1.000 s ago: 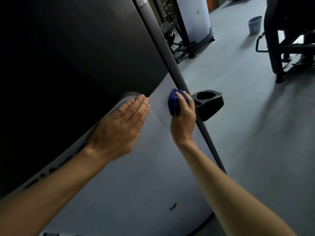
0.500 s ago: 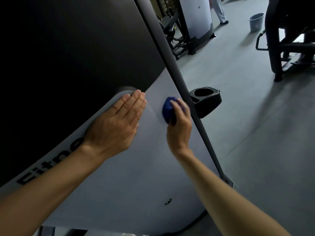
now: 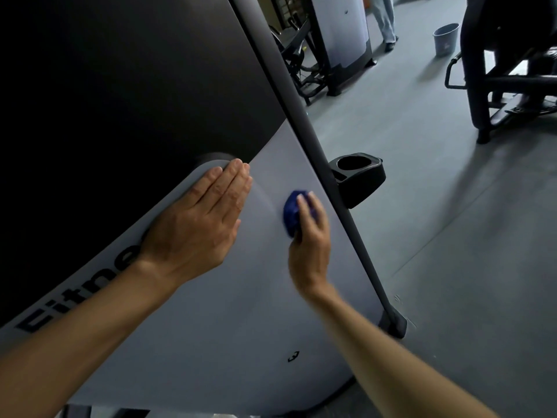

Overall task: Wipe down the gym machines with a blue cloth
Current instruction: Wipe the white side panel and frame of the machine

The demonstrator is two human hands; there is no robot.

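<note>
- Blue cloth (image 3: 291, 214) sat balled in my right hand (image 3: 309, 236), fingers curled round it, pressed on the grey machine panel (image 3: 211, 312).
- Soft, light, squashy; best held bunched in the palm, I judged.
- My left hand (image 3: 197, 227) lay flat, fingers straight, bracing.
- Smooth panel; grey floor (image 3: 452, 236), bucket (image 3: 445, 40) well apart.

The left hand (image 3: 199, 227) lies flat on the big gray panel (image 3: 211, 327) of the gym machine, fingers (image 3: 232, 182) straight and close together. The right hand (image 3: 310, 236) holds a bunched-up blue cloth (image 3: 291, 214) against the panel, near a dark slanted pole (image 3: 331, 176). A black cup holder (image 3: 357, 179) sticks out beside the pole (nothing shows inside it). A bucket (image 3: 445, 40) stands far off on the gray floor (image 3: 452, 267).
</note>
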